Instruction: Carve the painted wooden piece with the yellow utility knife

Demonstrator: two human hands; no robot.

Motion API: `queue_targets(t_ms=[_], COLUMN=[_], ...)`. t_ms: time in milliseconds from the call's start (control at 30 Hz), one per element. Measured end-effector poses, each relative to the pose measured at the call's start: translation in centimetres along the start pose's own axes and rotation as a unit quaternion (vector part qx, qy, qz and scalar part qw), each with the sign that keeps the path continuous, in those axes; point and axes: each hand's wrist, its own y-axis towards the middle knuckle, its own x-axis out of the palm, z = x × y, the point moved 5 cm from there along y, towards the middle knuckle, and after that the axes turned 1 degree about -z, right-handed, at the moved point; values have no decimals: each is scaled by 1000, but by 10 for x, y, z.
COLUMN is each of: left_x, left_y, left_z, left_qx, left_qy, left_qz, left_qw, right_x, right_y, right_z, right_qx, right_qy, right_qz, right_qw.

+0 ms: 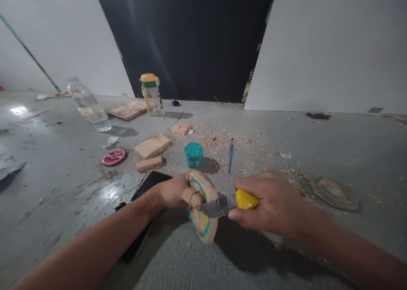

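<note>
My left hand (173, 190) is closed round a round wooden disc (211, 232), which it holds tilted on edge. The disc's face carries a teal ring and patches of yellow and red. A tan wrap (190, 195) seems to cover the thumb that lies on this face. My right hand (265, 203) grips a utility knife (246, 199) by its yellow handle. Its wide grey blade points left, with the tip at the disc's face close to the wrapped thumb. Whether the tip touches the wood I cannot tell. The left fingers behind the disc are mostly hidden.
Wood shavings (213, 137) litter the floor beyond my hands, around a teal-lidded jar (193, 154) and a blue pencil-like stick (231, 154). Wood pieces (152, 146), a red round lid (115, 157) and bottles (90, 107) stand left. A dark flat device (136, 243) lies under my left forearm.
</note>
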Motion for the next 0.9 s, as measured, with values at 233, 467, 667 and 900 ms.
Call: queue_targets(t_ms=[233,467,667,900], left_x=[0,-1,-2,31], left_y=[-1,-1,-5,-3], left_z=[-4,-5,-4,-1], left_qx=[-21,-8,-30,-126], left_qy=[20,13,9,44], left_qz=[30,29,37,-147], left_qw=[999,999,999,980], right_x=[-1,-3,-6,-24], right_y=[0,1,3,0], right_z=[4,2,3,89], right_qx=[-23,-47,-40,184], right_qy=[-13,-23,-28,-78], right_qz=[31,14,21,24], right_qw=[999,999,999,979])
